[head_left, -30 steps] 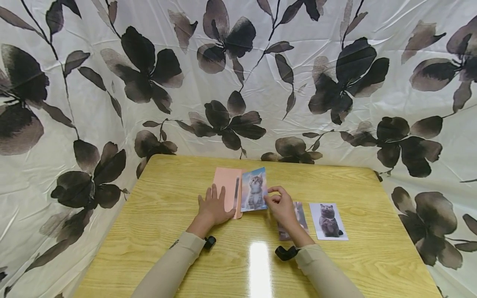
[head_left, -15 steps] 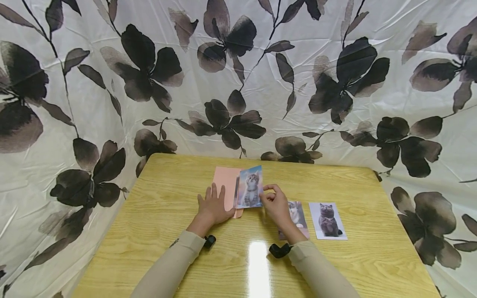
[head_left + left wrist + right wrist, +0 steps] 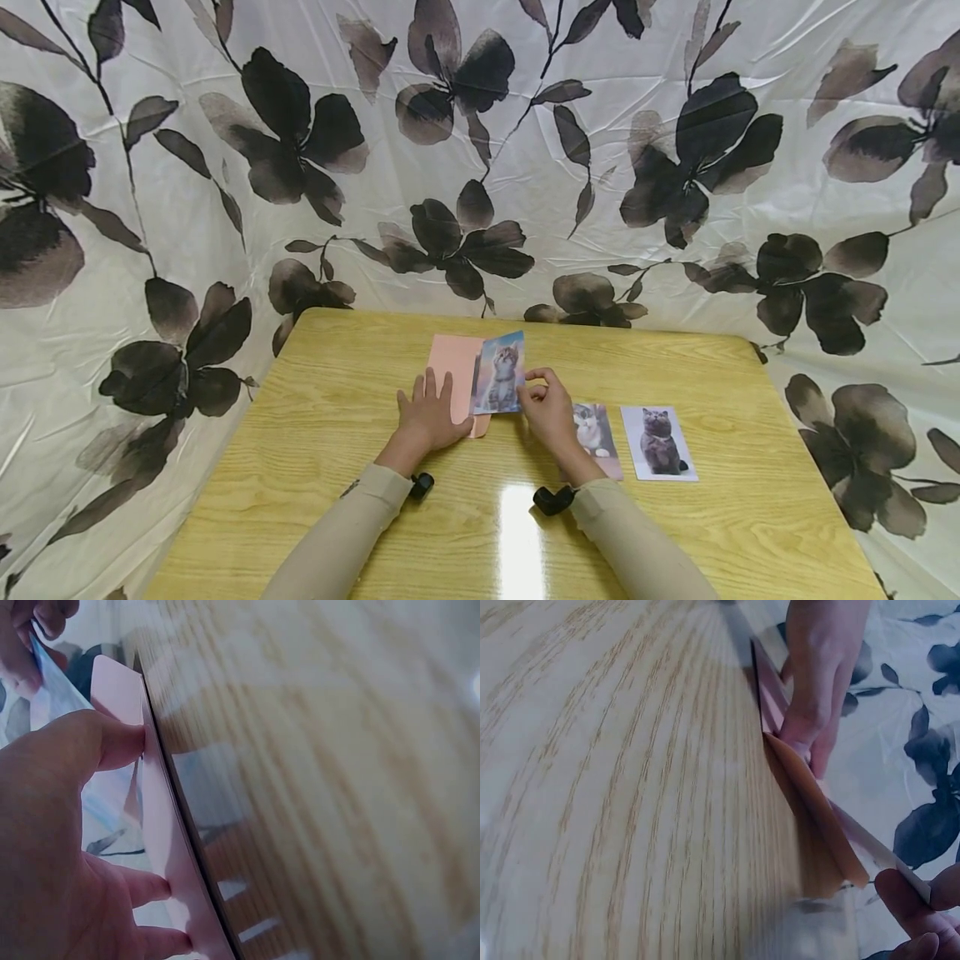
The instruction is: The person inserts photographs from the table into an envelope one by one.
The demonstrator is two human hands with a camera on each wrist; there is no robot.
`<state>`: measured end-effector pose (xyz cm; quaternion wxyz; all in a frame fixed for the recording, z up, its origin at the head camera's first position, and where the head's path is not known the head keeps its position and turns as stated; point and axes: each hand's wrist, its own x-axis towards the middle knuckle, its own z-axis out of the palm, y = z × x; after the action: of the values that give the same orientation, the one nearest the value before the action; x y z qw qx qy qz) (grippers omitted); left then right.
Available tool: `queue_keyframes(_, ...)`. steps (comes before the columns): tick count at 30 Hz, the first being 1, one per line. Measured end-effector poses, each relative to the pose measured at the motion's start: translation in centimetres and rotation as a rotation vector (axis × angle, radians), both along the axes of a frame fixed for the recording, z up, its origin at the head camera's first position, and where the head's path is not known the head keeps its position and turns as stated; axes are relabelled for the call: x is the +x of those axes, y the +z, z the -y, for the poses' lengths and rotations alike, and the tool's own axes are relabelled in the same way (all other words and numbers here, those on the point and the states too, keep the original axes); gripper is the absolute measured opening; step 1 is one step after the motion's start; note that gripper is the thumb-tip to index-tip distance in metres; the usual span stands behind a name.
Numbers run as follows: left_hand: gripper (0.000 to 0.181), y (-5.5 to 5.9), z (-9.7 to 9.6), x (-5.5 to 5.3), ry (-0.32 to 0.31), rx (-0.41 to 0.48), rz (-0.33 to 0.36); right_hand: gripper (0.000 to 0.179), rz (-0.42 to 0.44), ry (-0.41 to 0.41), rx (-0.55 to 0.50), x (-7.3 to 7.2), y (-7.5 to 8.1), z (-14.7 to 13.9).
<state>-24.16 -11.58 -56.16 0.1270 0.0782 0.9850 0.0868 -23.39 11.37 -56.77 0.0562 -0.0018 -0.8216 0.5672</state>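
Note:
A pink envelope (image 3: pixel 456 354) lies on the table with its flap to the right; the flap (image 3: pixel 821 806) stands tilted up in the right wrist view. My left hand (image 3: pixel 426 421) rests on the envelope with fingers spread, its thumb near the flap's fold. My right hand (image 3: pixel 546 412) pinches the right edge of a kitten photo (image 3: pixel 499 375). Tilted, the photo has its left edge at the envelope's opening; how far it reaches inside cannot be told. From the left wrist, the photo (image 3: pixel 56 694) shows partly behind my thumb.
Beneath my right wrist lies another cat photo (image 3: pixel 596 437), partly hidden. A grey cat photo (image 3: pixel 660 446) lies further right. The wooden table (image 3: pixel 337 358) meets a floral cloth (image 3: pixel 480 150) at its back. Glare brightens the table's near middle.
My right hand has moved left and slightly away from me, carrying the kitten photo further over the envelope's flap. More of the photo under my right wrist shows. My left hand stays put.

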Motion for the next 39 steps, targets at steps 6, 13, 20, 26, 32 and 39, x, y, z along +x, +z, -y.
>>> queue_keyframes(6,0.100,0.0,0.0,-0.1,0.001,-0.005,0.004,0.023,-0.007,-0.001,0.008,-0.1,0.0,0.5)
queue_keyframes(13,0.099,0.0,-0.1,0.0,0.001,-0.005,0.001,0.024,-0.018,0.009,0.049,-0.1,0.0,0.9)
queue_keyframes(20,0.099,-0.2,0.0,0.0,0.006,0.007,-0.004,0.023,-0.027,0.007,0.045,-0.1,-0.2,0.9)
queue_keyframes(26,0.099,-0.4,0.1,0.0,0.003,0.005,-0.001,0.023,-0.012,-0.001,0.048,0.0,-0.5,1.1)
queue_keyframes(32,0.099,-0.4,0.1,0.0,0.000,0.009,-0.009,0.025,-0.010,0.008,0.072,0.0,-0.7,1.2)
queue_keyframes(39,0.099,-0.4,0.2,0.1,-0.003,0.006,-0.014,0.029,-0.013,0.003,0.093,0.0,-0.7,1.3)
